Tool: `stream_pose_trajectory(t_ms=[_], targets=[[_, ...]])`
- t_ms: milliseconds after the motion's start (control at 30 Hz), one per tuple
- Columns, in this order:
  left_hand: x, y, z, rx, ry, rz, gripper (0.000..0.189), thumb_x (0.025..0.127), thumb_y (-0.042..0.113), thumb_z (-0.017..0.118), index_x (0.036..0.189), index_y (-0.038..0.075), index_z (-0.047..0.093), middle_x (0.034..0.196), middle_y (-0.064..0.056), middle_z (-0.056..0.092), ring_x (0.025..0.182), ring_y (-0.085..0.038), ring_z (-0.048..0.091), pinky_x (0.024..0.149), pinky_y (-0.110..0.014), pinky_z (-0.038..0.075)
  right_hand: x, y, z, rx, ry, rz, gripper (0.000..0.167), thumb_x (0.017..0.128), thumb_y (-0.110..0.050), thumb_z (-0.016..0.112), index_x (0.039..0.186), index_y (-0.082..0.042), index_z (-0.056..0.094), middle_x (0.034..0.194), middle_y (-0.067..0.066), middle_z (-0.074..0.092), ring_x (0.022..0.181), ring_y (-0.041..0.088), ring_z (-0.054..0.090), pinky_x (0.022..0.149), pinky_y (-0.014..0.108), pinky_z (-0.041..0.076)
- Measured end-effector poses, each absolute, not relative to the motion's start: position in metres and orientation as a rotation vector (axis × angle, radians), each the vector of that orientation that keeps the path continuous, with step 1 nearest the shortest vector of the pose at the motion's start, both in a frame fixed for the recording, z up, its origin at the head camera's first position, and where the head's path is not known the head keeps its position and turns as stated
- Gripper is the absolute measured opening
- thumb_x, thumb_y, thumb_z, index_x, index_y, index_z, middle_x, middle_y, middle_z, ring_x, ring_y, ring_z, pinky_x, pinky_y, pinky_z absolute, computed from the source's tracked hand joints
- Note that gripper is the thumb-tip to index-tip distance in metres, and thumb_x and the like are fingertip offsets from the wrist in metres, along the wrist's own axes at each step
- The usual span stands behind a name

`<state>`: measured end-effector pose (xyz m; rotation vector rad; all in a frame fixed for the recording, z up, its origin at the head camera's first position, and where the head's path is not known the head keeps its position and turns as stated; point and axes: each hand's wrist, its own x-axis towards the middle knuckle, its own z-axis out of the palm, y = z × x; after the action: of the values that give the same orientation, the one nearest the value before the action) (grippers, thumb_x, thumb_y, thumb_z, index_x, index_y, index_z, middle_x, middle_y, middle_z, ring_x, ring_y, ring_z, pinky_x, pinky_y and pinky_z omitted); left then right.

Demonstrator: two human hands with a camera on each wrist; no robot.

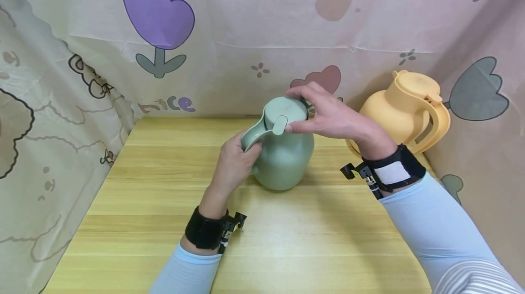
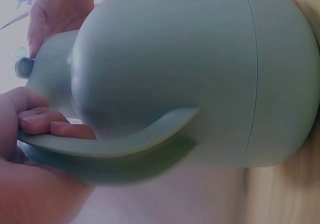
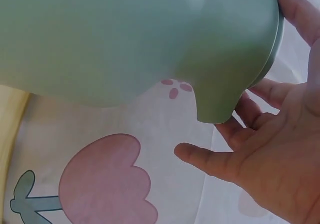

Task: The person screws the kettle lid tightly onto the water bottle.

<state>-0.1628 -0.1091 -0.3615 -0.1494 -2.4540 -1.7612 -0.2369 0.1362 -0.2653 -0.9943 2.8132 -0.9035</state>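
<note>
A pale green thermos jug (image 1: 285,162) stands upright on the wooden table, its round lid (image 1: 283,107) in place and its handle turned toward the left. My left hand (image 1: 234,162) grips the handle (image 2: 125,146), fingers wrapped round its upper part. My right hand (image 1: 328,111) spans the lid from the right, thumb by the small lid tab (image 1: 280,125) and forefinger at the far rim. In the right wrist view, the little finger sticks out below the spout (image 3: 216,104), and the other fingers are partly hidden behind the spout and lid.
A yellow jug (image 1: 393,111) with a lid and handle stands at the table's back right corner, partly behind my right forearm. A patterned cloth (image 1: 246,20) hangs behind the wooden table (image 1: 143,203) and along both sides.
</note>
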Motion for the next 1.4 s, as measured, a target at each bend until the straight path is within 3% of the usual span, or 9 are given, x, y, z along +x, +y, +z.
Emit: stream_pose_trajectory(t_ms=[267, 433, 600, 800, 1067, 1400], targets=[[-0.162, -0.109, -0.361, -0.162, -2.449, -1.774, 0.017, 0.099, 0.024, 0.067, 0.107, 0.008, 0.069, 0.103, -0.011, 0.064, 0.101, -0.028, 0.059, 0.09, -0.053, 0.055, -0.234, 0.135, -0.259, -1.13, 2.746, -0.851, 0.078, 0.091, -0.037, 0.084, 0.156, -0.019, 0.046, 0.152, 0.003, 0.051, 0.136, 0.02, 0.048, 0.114, 0.048, 0.04], [-0.162, -0.108, -0.361, -0.165, -2.447, -1.763, 0.016, 0.099, 0.023, 0.068, 0.106, 0.008, 0.069, 0.098, -0.011, 0.063, 0.097, -0.027, 0.058, 0.084, -0.047, 0.053, -0.235, 0.133, -0.254, -1.127, 2.738, -0.794, 0.071, 0.094, -0.041, 0.08, 0.155, -0.022, 0.048, 0.143, 0.002, 0.058, 0.129, 0.021, 0.053, 0.108, 0.047, 0.044], [-0.163, -0.107, -0.362, -0.172, -2.457, -1.771, 0.017, 0.099, 0.024, 0.067, 0.105, 0.008, 0.069, 0.096, -0.01, 0.061, 0.097, -0.027, 0.058, 0.083, -0.045, 0.052, -0.237, 0.135, -0.255, -1.113, 2.73, -0.767, 0.072, 0.094, -0.039, 0.081, 0.155, -0.019, 0.049, 0.146, 0.003, 0.057, 0.131, 0.022, 0.052, 0.11, 0.05, 0.043], [-0.162, -0.106, -0.361, -0.16, -2.455, -1.769, 0.016, 0.1, 0.024, 0.066, 0.103, 0.009, 0.066, 0.094, -0.01, 0.06, 0.097, -0.028, 0.058, 0.082, -0.046, 0.051, -0.239, 0.133, -0.255, -1.085, 2.758, -0.795, 0.072, 0.09, -0.041, 0.084, 0.152, -0.02, 0.053, 0.14, 0.001, 0.059, 0.126, 0.022, 0.053, 0.105, 0.047, 0.044], [-0.159, -0.106, -0.357, -0.076, -2.492, -1.776, 0.015, 0.101, 0.022, 0.065, 0.11, 0.009, 0.066, 0.102, -0.011, 0.061, 0.102, -0.029, 0.058, 0.088, -0.05, 0.054, -0.24, 0.127, -0.257, -1.044, 2.848, -0.777, 0.074, 0.085, -0.044, 0.088, 0.146, -0.016, 0.058, 0.134, 0.004, 0.062, 0.125, 0.025, 0.052, 0.103, 0.046, 0.043], [-0.16, -0.104, -0.356, -0.064, -2.502, -1.722, 0.016, 0.099, 0.018, 0.065, 0.112, 0.008, 0.067, 0.098, -0.01, 0.062, 0.096, -0.027, 0.059, 0.079, -0.042, 0.052, -0.24, 0.123, -0.26, -1.094, 2.959, -0.706, 0.073, 0.081, -0.049, 0.09, 0.136, -0.01, 0.063, 0.127, 0.006, 0.065, 0.119, 0.027, 0.053, 0.097, 0.044, 0.043]])
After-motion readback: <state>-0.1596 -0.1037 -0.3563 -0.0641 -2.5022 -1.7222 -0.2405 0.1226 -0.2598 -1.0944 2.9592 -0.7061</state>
